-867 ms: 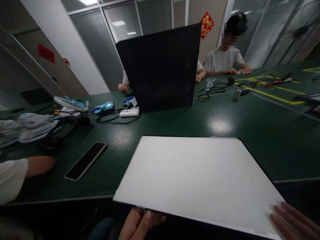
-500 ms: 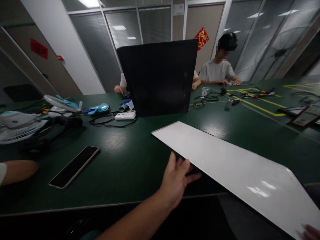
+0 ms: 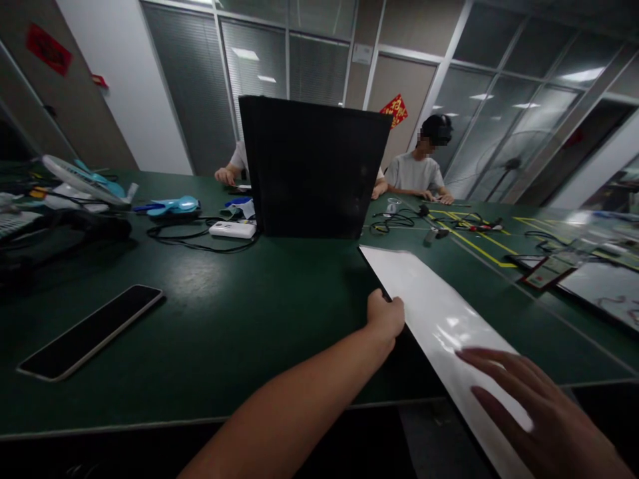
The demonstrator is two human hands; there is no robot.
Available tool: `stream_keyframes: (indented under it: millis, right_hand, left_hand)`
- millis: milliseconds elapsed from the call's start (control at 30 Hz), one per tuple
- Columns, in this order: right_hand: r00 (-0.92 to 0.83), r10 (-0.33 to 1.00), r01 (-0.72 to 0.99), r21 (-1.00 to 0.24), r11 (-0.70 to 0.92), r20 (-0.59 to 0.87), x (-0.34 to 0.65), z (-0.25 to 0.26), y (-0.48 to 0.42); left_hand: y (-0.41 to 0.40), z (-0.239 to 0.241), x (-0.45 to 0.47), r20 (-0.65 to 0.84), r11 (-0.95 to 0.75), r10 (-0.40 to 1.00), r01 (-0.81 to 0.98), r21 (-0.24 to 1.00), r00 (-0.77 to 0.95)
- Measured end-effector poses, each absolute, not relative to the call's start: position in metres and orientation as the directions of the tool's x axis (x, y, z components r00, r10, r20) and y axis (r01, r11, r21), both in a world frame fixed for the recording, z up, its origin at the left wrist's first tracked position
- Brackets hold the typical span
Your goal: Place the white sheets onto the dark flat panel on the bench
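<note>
- Board (image 3: 449,322): white-faced and dark-edged; runs slantwise from just right of the frame's centre to the lower right, its lower end extending past the worktop's near edge.
- Left hand (image 3: 387,319): right of centre, gripping the board's left edge; the thumb side shows, while some fingers are hidden beneath.
- Right hand (image 3: 534,406): lower right, blurred, fingers spread over the board's white face; whether they touch it one cannot tell.
- Worktop (image 3: 279,286): dark green, spanning the middle of the frame.
- Phone (image 3: 92,332): lower left, lying flat with its dark screen up.
- Panel (image 3: 314,173): black, upright, upper centre, beyond the board's far end.
- White box (image 3: 232,230): just left of the panel's base, beside a black cable (image 3: 174,238).
- Yellow tape (image 3: 479,251): right of centre, marked on the worktop.
- Co-worker (image 3: 415,174): upper right, in a light shirt, seated, both hands at the worktop.
</note>
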State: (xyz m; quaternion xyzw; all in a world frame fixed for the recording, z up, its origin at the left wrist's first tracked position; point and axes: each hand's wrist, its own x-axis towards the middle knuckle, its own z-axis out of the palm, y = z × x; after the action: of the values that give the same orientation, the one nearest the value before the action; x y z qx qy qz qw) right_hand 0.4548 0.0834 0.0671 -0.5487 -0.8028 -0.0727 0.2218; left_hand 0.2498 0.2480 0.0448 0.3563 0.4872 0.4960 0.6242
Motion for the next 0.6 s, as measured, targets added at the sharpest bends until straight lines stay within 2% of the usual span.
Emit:
stream_keyframes:
  millis: [100, 300, 467, 600]
  right_hand:
    - [-0.386, 0.863, 0.884, -0.138, 0.447, 0.325, 0.431, 0.076, 0.117]
    - [-0.42, 0.906, 0.894, -0.144, 0.424, 0.061, 0.426, 0.045, 0.146]
    - [-0.364, 0.928, 0.924, -0.096, 0.37, 0.074, 0.435, 0.039, 0.154]
    - [-0.346, 0.938, 0.93, -0.127, 0.346, 0.026, 0.442, 0.044, 0.16]
  left_hand:
    - [0.251, 0.039, 0.257, -0.251, 0.239, 0.968, -0.241, 0.941, -0.021]
    - [0.253, 0.033, 0.255, -0.23, 0.222, 0.973, -0.253, 0.942, -0.001]
    - [0.251, 0.036, 0.249, -0.181, 0.203, 0.979, -0.295, 0.934, 0.097]
    - [0.25, 0.033, 0.249, -0.173, 0.2, 0.978, -0.277, 0.94, 0.12]
